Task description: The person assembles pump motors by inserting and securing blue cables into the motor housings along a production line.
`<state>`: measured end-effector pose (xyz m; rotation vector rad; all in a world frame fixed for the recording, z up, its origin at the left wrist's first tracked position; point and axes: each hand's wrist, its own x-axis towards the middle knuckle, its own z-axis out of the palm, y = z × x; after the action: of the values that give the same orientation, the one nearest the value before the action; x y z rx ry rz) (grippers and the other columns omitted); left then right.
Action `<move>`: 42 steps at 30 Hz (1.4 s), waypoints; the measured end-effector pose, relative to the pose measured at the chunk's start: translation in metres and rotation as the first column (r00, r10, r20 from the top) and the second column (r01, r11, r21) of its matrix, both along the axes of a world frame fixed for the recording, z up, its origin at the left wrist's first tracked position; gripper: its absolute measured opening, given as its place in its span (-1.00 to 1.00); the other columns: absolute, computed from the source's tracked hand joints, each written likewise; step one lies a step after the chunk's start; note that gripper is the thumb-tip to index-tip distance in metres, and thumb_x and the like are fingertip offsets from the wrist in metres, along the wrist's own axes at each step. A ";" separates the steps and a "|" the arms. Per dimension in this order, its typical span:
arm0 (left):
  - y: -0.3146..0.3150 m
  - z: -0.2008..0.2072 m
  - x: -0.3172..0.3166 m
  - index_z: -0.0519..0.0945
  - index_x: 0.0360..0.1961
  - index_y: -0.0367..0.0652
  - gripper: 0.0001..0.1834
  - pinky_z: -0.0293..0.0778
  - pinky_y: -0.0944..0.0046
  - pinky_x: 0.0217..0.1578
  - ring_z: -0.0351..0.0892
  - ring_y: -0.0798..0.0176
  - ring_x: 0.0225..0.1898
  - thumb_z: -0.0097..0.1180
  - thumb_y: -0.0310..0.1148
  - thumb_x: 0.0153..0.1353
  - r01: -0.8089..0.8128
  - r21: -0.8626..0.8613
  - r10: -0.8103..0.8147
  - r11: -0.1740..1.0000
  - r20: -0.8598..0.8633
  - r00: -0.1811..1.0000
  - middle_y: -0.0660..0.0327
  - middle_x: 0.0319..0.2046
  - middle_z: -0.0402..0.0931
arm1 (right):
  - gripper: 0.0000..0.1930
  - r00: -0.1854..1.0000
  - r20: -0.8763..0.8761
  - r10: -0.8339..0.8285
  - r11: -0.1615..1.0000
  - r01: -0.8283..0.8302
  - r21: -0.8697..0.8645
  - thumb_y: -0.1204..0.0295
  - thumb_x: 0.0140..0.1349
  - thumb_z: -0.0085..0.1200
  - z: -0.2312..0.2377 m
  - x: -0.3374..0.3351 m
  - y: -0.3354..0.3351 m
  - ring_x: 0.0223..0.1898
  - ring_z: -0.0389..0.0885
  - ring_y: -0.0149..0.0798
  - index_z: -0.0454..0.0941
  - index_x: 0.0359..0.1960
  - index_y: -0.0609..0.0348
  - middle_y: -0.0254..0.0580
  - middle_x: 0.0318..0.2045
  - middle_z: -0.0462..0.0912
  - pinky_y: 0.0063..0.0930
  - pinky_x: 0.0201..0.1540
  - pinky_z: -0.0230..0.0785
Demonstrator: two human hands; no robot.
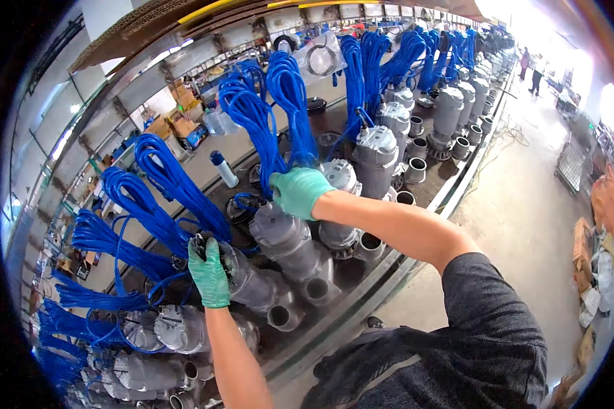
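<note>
Left of centre, the head of a grey pump (251,283), its long axis slanted toward upper left, is touched by the left hand (209,275), fingers curled, any grip hidden. Farther, at centre, a blue cable coil (288,92) is stretched upward from the nearer right hand (301,193); whether its bent fingers are closed on cable cannot be told.

Lg. indoor hall, v. bright at the far end, where detail washes out. Pale floor (494,201) runs off as an aisle on R, w/ 2 ppl (537,73) standing well back. R side has a glaring window (611,107); a wire-mesh crate (572,165) & pale plastic bags (604,276) sit along there too. Over on L, brown cardboard boxes (183,127) in a pile; lg. cardboard sheet (136,35) overhead.
</note>
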<state>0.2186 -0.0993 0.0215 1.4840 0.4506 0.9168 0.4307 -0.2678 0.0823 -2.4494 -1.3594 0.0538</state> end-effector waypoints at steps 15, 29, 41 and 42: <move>0.000 0.004 0.005 0.52 -0.09 -0.09 -0.90 0.30 0.41 -0.67 0.42 0.48 -0.66 0.14 -0.39 0.43 0.002 0.006 -0.002 1.000 -0.024 1.000 0.34 -0.54 0.51 | -0.49 0.976 0.204 -0.071 0.996 0.057 0.072 -0.06 0.45 -0.13 -0.012 0.012 -0.012 -0.22 0.71 0.14 0.70 -0.27 0.08 0.04 -0.33 0.74 0.00 -0.11 0.52; 0.001 0.004 -0.001 0.57 -0.09 -0.15 -0.80 0.41 0.39 -0.43 0.50 0.45 -0.47 0.21 -0.28 0.40 -0.018 0.147 0.029 0.989 -0.073 0.997 0.32 -0.40 0.57 | -0.83 0.963 -0.267 -0.029 0.474 0.249 0.845 0.66 0.24 -0.08 -0.091 0.012 0.057 -0.34 0.58 -0.02 0.53 -0.19 0.26 0.03 -0.36 0.63 -0.28 -0.13 0.45; 0.005 0.002 0.000 0.52 -0.12 -0.06 -0.93 0.32 0.42 -0.65 0.43 0.49 -0.65 0.15 -0.41 0.42 -0.013 0.145 0.015 0.989 -0.010 1.000 0.35 -0.52 0.50 | -0.67 0.888 -0.296 0.352 0.914 -0.258 0.313 0.18 0.42 0.07 -0.035 0.060 -0.015 -0.19 0.67 -0.12 0.64 -0.11 0.23 -0.01 -0.25 0.70 -0.23 -0.05 0.47; 0.001 0.005 0.003 0.52 -0.12 -0.06 -0.93 0.32 0.42 -0.66 0.42 0.49 -0.66 0.15 -0.41 0.42 -0.020 0.179 0.025 0.984 -0.026 0.999 0.35 -0.53 0.50 | -0.68 0.955 -0.164 0.246 0.928 -0.183 0.326 0.19 0.40 0.08 -0.034 0.052 -0.011 -0.21 0.67 -0.03 0.63 -0.15 0.23 0.03 -0.25 0.70 -0.18 -0.08 0.48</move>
<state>0.2221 -0.0981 0.0262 1.6595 0.4145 0.9763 0.4829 -0.2792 0.0479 -1.9749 -1.4207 0.1307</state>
